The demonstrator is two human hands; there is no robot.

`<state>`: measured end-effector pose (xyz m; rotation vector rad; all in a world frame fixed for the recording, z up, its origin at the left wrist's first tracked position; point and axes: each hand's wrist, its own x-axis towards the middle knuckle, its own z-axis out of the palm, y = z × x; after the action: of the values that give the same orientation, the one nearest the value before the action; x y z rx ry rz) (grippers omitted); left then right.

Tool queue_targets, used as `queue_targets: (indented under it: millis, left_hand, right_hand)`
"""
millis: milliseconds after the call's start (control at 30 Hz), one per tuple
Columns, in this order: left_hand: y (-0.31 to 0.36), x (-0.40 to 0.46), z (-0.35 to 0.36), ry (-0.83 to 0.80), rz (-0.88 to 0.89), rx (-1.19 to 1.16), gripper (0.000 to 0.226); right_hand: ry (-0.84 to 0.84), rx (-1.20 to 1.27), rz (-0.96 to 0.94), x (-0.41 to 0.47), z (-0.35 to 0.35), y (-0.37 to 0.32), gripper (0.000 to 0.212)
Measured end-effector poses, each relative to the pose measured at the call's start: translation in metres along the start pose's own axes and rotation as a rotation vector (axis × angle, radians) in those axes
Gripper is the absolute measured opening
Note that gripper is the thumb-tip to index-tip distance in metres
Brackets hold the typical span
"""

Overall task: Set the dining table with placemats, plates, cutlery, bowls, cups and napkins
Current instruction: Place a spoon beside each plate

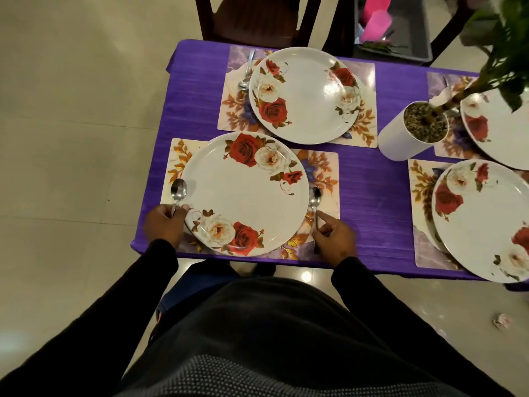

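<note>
Gripping a spoon (pixel 178 193) at the plate's (pixel 243 193) nine o'clock, your left hand (pixel 163 224) is curling closed. Your right hand (pixel 336 242) is pinching another spoon (pixel 315 200) at three o'clock, forefinger extending.

- Pale cream floor tiles (pixel 71 138) are running around the table, with thin grout lines crossing them.
- The glossy floor is catching light, showing a small bright reflection (pixel 306 275) just beneath the table's near edge.
- A purple tablecloth (pixel 372 196) is covering the table, hanging over its left and near edges.
- A dark wooden chair (pixel 252 21) is standing at the far side, pushed close to the table.
- A grey bin (pixel 400 32) is sitting beyond the far edge, holding something pink.
- A white cylindrical pot (pixel 400 141) is standing on the cloth, with green leaves (pixel 503 38) spreading at the top right.
- A small crumpled scrap (pixel 501 320) is lying on the floor at right.
</note>
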<state>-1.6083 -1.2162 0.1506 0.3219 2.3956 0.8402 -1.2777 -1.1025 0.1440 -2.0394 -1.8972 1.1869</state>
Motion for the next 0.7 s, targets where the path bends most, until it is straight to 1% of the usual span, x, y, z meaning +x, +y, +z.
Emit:
queue_targets:
  millis: [100,300,533,700]
  left_hand:
    - [-0.001,0.0,0.002,0.008,0.01,0.0,0.027]
    - [-0.001,0.0,0.003,0.014,0.041,0.013,0.027]
    - [-0.003,-0.001,0.003,0.023,0.059,0.012,0.025]
    - [-0.004,0.0,0.004,0.038,0.055,0.016,0.028]
  right_hand:
    - [-0.037,-0.044,-0.024,-0.001,-0.001,-0.001,0.055]
    - [-0.096,-0.101,-0.042,-0.005,-0.005,-0.011,0.056]
    - [-0.133,-0.081,-0.048,-0.007,-0.009,-0.014,0.063]
    - [-0.132,-0.074,-0.054,-0.008,-0.009,-0.013,0.062]
